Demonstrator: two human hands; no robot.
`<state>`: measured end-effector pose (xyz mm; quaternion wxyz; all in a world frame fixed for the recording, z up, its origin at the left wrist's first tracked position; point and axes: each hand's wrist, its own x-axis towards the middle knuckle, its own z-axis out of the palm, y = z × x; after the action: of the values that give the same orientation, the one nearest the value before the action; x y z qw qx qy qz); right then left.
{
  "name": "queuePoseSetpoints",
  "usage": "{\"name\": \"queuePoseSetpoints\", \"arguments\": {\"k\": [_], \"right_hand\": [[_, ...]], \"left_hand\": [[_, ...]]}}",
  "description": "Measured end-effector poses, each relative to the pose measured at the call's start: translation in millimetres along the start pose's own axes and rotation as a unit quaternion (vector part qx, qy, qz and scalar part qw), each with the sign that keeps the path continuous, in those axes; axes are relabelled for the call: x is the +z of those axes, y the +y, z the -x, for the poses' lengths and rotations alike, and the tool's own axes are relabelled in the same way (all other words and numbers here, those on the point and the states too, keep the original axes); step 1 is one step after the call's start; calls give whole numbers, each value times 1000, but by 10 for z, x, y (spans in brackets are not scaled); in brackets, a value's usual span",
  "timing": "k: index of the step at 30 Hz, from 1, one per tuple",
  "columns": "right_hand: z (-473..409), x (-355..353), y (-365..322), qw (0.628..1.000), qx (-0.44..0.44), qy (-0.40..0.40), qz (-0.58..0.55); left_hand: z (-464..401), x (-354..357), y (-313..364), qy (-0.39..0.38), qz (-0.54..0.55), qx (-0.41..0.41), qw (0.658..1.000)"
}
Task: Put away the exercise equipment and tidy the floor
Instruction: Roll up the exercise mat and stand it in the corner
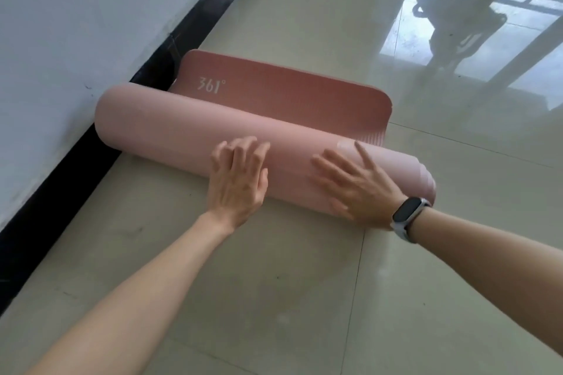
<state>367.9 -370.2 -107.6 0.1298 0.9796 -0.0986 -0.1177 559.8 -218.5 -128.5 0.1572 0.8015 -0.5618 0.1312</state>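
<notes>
— Rolling up the pink mat? Where is it?

— Middle of the picture, on the floor. Left hand and right hand press flat on the roll, fingers straight, gripping nothing.

— What's next?

— I think push forward; only a short flat bit is left.

— Any room?

— The wall touches its upper-left end. The right side is open.

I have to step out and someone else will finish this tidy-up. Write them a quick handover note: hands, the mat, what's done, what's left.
Left hand: open, fingers pressing the pink mat roll near its middle.
Right hand: open, flat on the roll near its right end.
Mat: on the tiled floor beside the wall, mostly rolled.
Left: roll up the short flat tail bearing the 361° logo, then put the mat away.
</notes>
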Motion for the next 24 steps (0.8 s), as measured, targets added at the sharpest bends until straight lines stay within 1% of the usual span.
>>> {"name": "queuePoseSetpoints", "arguments": {"k": [1,2,3,4,5,6,7,9,11,14,16,18,20,24], "right_hand": [[-76,-50,99,999,44,-16,-6],[-146,-97,172,996,88,-16,-23],[-209,-146,210,990,130,-16,-54],[-260,-178,207,982,163,-12,-90],[-291,-197,173,978,175,-5,-117],[-300,-215,118,977,166,-10,-133],[-290,-222,61,979,140,-36,-140],[-247,-209,7,976,104,-115,-152],[-249,-278,39,959,129,-175,-181],[-345,-530,82,944,158,-215,-193],[-396,-767,88,942,150,-232,-191],[-411,-966,66,950,111,-240,-166],[-433,-1083,116,959,69,-235,-141],[-405,-1162,234,958,60,-244,-135]], "left_hand": [[33,37,7,-25,-9,17,1000],[39,64,11,-81,-20,23,996],[13,80,13,-152,-27,12,988],[-28,114,-7,-231,-14,-14,973],[-86,126,-37,-300,17,-52,952],[-147,114,-76,-341,46,-86,935],[-189,80,-121,-350,72,-115,927],[-231,-46,-233,-328,96,-144,929],[-233,-231,-353,-322,94,-149,930],[-197,-510,-549,-329,97,-175,923],[-204,-684,-641,-348,104,-186,913],[-227,-830,-653,-367,110,-175,907],[-314,-921,-635,-371,108,-154,909],[-513,-932,-564,-381,123,-142,906]]}}
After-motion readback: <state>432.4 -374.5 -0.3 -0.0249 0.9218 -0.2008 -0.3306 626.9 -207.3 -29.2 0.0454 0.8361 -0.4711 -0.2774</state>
